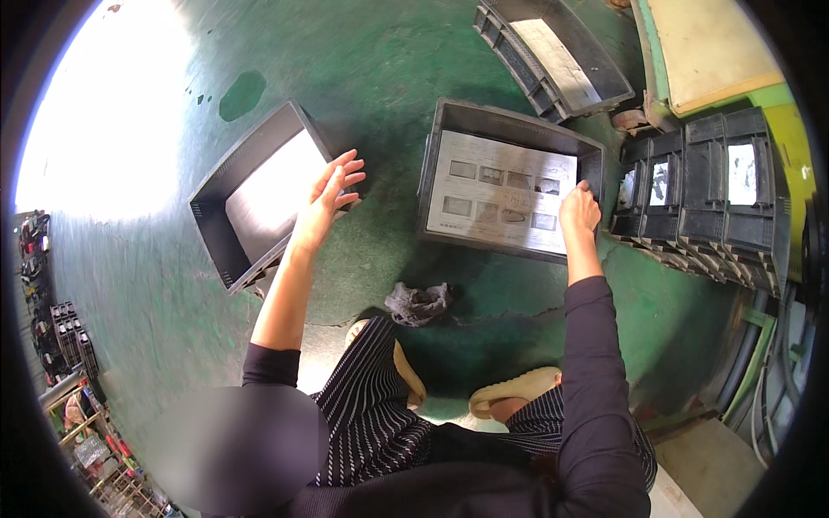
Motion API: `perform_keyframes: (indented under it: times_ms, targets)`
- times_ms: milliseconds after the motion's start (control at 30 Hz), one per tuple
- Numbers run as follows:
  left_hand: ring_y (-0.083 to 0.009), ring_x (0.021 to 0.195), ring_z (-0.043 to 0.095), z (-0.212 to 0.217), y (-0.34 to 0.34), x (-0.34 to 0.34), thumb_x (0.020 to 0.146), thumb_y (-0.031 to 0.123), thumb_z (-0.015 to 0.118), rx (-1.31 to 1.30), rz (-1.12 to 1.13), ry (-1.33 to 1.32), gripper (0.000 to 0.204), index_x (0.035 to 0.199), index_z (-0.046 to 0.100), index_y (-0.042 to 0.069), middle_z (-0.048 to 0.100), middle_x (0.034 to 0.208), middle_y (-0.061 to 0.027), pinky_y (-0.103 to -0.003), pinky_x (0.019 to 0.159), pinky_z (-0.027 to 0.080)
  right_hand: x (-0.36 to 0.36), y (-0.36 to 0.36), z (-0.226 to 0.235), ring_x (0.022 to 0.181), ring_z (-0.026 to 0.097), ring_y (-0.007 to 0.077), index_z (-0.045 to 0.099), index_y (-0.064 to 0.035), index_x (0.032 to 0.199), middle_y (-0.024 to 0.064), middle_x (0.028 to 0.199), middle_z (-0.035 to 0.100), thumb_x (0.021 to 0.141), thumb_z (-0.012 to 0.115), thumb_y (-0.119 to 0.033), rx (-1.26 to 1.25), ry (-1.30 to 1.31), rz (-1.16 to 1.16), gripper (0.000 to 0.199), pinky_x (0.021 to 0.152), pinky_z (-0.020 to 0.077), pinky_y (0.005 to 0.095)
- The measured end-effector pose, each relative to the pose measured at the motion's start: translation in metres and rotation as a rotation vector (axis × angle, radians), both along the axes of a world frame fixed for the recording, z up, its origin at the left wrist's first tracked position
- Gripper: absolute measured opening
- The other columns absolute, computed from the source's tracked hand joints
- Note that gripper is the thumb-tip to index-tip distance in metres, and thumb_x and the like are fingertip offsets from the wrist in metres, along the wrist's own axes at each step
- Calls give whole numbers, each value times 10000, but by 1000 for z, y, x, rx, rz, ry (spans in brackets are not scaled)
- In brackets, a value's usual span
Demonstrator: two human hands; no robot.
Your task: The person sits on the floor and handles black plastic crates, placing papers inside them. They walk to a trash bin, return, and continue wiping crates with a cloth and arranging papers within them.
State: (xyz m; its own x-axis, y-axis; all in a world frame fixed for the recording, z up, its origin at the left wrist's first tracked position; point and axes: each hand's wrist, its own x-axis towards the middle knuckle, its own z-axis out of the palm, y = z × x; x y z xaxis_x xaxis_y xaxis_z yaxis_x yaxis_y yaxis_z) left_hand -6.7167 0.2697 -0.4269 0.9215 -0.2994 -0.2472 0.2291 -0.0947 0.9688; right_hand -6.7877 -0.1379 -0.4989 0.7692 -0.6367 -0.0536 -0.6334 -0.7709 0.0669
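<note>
A black plastic crate (518, 118) lies in front of me, with a printed sheet (509, 186) showing several small pictures flat inside it. At its right end my right hand (580, 210) is closed on the crate's wall; the fingertips are partly hidden. To the left a second black crate (216, 211) sits at an angle on the floor, a sheet in it washed white by glare (275, 194). Over that crate's right edge is my left hand (332, 194), fingers stretched out and apart, holding nothing. Whether it touches the rim I cannot tell.
A crumpled dark grey cloth (419, 304) lies on the green floor (363, 250) near my feet. Another black crate (561, 60) with a sheet is at the far right. Stacked black crates (725, 194) stand at right, beside a yellow-green framed surface (721, 52). Racks (86, 432) line the left.
</note>
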Motion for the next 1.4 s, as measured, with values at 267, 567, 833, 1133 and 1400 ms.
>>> perform_keyframes:
  times_ms: [267,567,833,1133,1400]
  targets:
    - [-207,1116,504,16,19,-10,926,429,389,88,99,-91,498,1298,431,100,512,1230,-109,-358,920,403,28,82,-19,1307,173,412,254,-275,1365,137,1442,142,687,706,-190,285,328,275,818,941,234,694]
    - [-344,1172,437,-8,103,-59,755,345,657,969,-170,-467,667,1303,385,81,473,1259,-174,-431,981,341,-28,3,54,1196,367,333,388,-63,1300,166,1276,421,685,720,-311,-102,-431,278,742,1000,298,442]
    - [-226,923,577,-23,151,-115,840,121,511,1103,-255,-537,332,1171,514,102,607,1031,-66,-363,805,435,-73,-20,-43,1161,419,326,224,-28,1376,152,1350,344,865,500,-175,964,-261,-272,599,772,489,431]
    - [-233,1174,433,-28,167,-134,765,48,559,921,-403,-723,420,1175,524,136,542,1158,-31,-475,986,300,150,140,-6,1037,488,351,296,-44,1289,162,1241,404,839,563,-236,1465,-492,-180,558,541,571,468]
    - [-230,1173,417,-43,127,-129,770,60,558,892,-235,-636,409,1169,505,133,552,1100,-22,-506,1030,222,187,332,85,1022,533,317,498,-1,1154,156,1129,547,795,616,-210,721,-835,921,431,883,411,394]
